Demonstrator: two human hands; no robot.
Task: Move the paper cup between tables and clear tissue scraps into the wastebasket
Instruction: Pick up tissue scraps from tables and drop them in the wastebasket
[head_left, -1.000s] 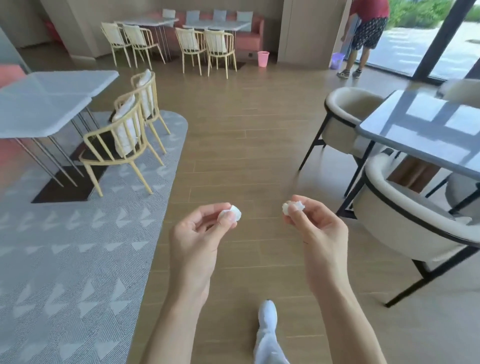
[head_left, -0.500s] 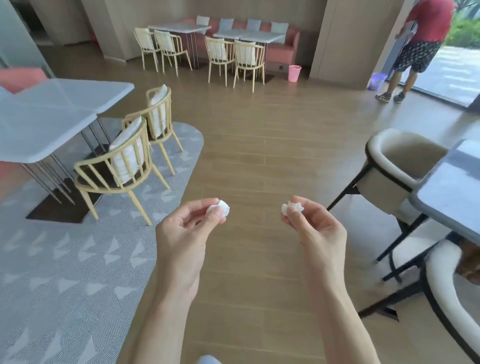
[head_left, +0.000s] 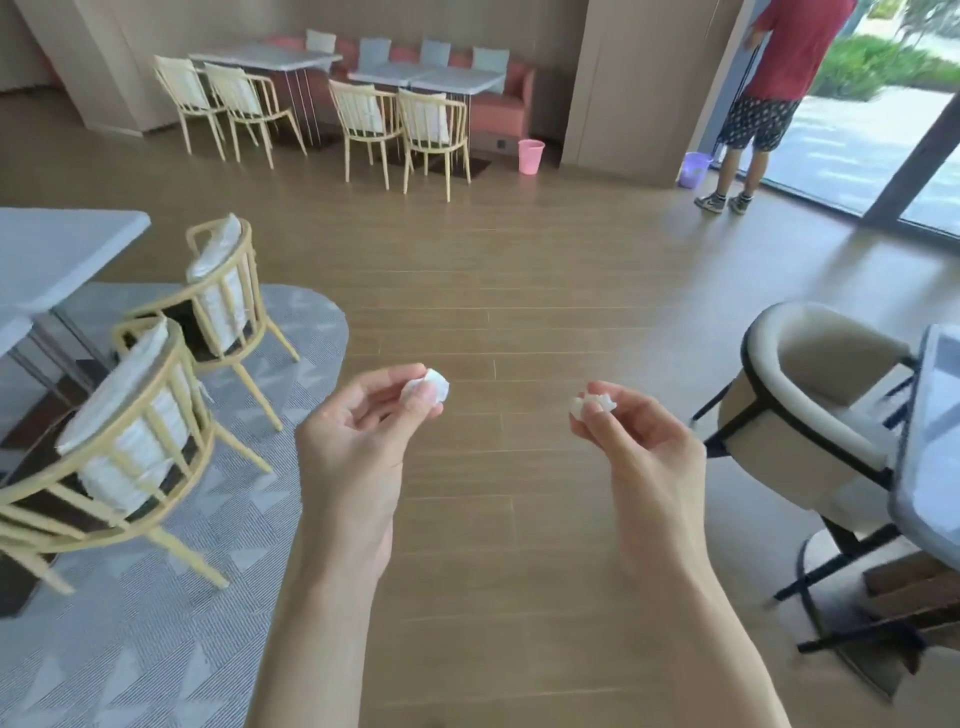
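My left hand (head_left: 358, 441) pinches a small white tissue scrap (head_left: 435, 387) between thumb and fingertips, held out over the wooden floor. My right hand (head_left: 641, 447) pinches a second crumpled tissue scrap (head_left: 592, 404) the same way. A pink wastebasket (head_left: 531, 156) stands far ahead on the floor, beside the back tables and the wall corner. No paper cup is in view.
Yellow chairs (head_left: 156, 415) and a grey table (head_left: 47, 260) stand on a rug at the left. A cream armchair (head_left: 810, 415) and a table edge (head_left: 930, 441) are at the right. A person (head_left: 769, 93) stands by the glass door near a purple bucket (head_left: 695, 169).
The view has advanced and turned left across the floor; the pink wastebasket is nearer. The right table and armchair have slid toward the right edge. Both hands keep their scraps.
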